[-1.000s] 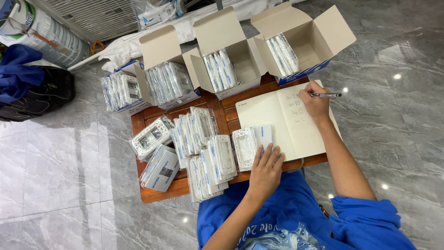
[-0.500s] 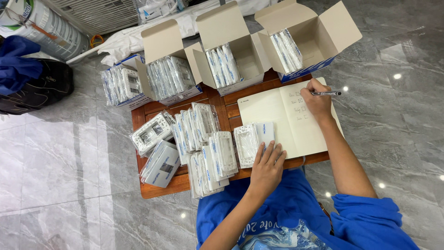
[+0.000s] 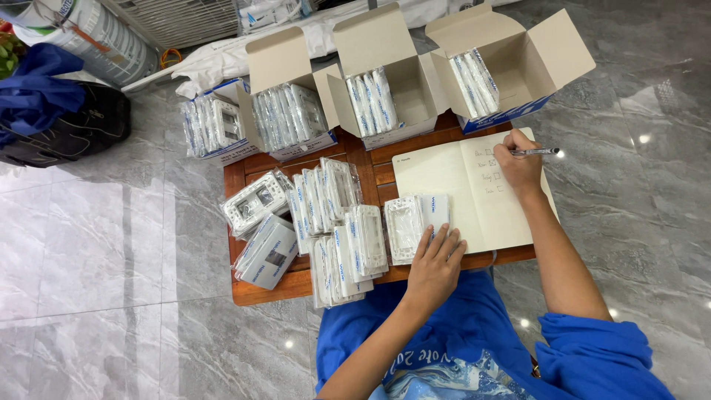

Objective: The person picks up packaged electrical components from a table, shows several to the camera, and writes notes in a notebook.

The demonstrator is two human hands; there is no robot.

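The tabletop [image 3: 296, 285] is reddish-brown slatted wood. On it lies an open notebook [image 3: 444, 178] with cream pages and faint dark marks on the right-hand page. The pen [image 3: 537, 151] is silver-grey with a dark tip. Packets [image 3: 348, 237] along the tabletop's front and left edges are clear wrap over white parts, with blue strips. The cardboard boxes [image 3: 385, 44] at the far edge are tan inside, white and blue outside. The floor [image 3: 96, 252] is glossy grey marble with pale veins. The person's shirt [image 3: 474, 333] is bright blue with pale lettering.
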